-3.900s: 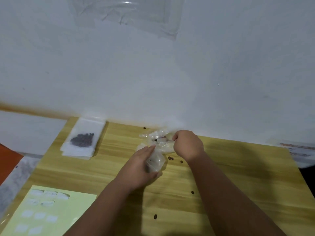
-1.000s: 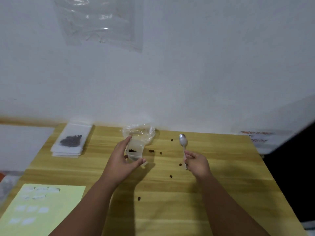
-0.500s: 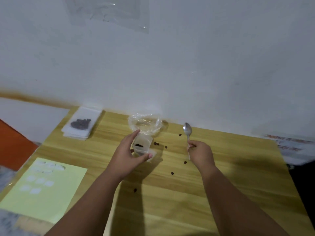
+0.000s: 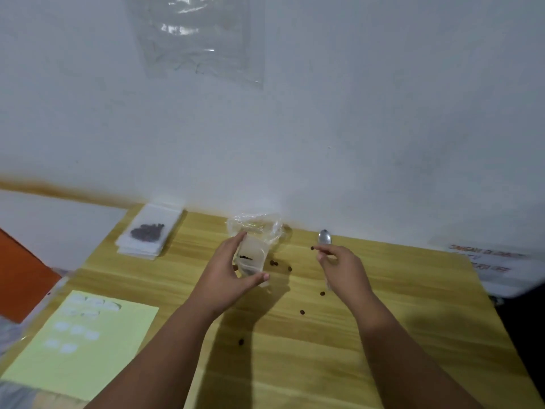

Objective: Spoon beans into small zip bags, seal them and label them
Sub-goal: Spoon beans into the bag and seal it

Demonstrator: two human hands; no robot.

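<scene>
My left hand (image 4: 227, 276) grips a small clear zip bag (image 4: 252, 258) with a few dark beans inside, held just above the wooden table (image 4: 398, 320). My right hand (image 4: 343, 268) pinches the handle of a metal spoon (image 4: 324, 238), whose bowl points toward the wall and looks empty. A crumpled clear plastic bag (image 4: 256, 225) lies behind the small bag. Loose beans (image 4: 274, 263) are scattered on the table between and in front of my hands. A stack of zip bags (image 4: 149, 231), the top one holding beans, lies at the back left.
A pale green label sheet (image 4: 85, 340) with several white stickers lies at the front left. The white wall rises right behind the table, with a clear plastic sheet (image 4: 197, 36) stuck to it. Printed paper (image 4: 486, 258) lies past the table's right edge.
Since 3.9 s ago my hands left the crumpled bag; the left took up the small zip bag and the right the spoon. Over the last second they hardly moved.
</scene>
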